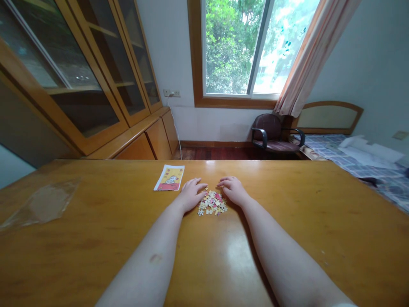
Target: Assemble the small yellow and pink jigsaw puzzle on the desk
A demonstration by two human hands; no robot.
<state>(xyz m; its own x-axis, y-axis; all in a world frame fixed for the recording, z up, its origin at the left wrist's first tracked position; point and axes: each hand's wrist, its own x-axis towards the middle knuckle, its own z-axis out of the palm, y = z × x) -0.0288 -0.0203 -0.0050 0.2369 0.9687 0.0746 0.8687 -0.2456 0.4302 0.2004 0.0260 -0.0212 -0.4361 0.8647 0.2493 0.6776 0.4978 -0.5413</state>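
A small heap of colourful jigsaw pieces [212, 203] lies on the wooden table [96, 238], in the middle of the far half. My left hand [191, 193] rests flat on the table, fingers stretched, touching the heap's left edge. My right hand [232, 188] lies on the heap's right side with its fingers lightly curved and apart, holding nothing. A picture card [169, 178] with a yellow and red drawing lies just left of my left hand.
A clear plastic bag [41, 204] lies at the table's left. Glass-fronted wooden cabinets [86, 81] line the left wall. Beyond the table stand a dark office chair [271, 134], a window [252, 47] with a curtain, and a bed [358, 157] at the right.
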